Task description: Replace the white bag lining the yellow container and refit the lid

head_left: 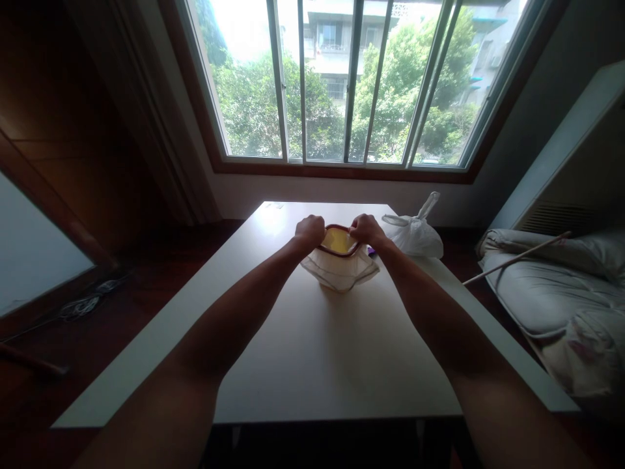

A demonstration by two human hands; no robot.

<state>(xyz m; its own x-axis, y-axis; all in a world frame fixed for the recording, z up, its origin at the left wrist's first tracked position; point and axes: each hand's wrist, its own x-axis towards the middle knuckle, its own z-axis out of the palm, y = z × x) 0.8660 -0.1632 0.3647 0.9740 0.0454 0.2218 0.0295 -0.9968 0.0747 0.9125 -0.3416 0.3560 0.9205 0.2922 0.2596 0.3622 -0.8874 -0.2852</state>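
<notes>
Toward the far half of the white table (293, 365) stands a small bin with a red-brown ring at its mouth (338, 254) and a yellowish inside. A pale, thin bag liner (342, 275) flares out below the ring around the bin. My left hand (310, 233) is closed at the left side of the ring. At the ring's right side my right hand (367, 230) is closed too, with its fingertips at the rim. Whether the fingers also pinch the liner is hidden. A bit of purple (371, 250) shows beside my right wrist.
A tied white plastic bag (415, 236) sits at the table's far right. Beyond the table is a window (342, 98). On the right lie folded bedding (576, 293) and a thin stick (517, 258). Cables (81, 307) lie on the floor at left.
</notes>
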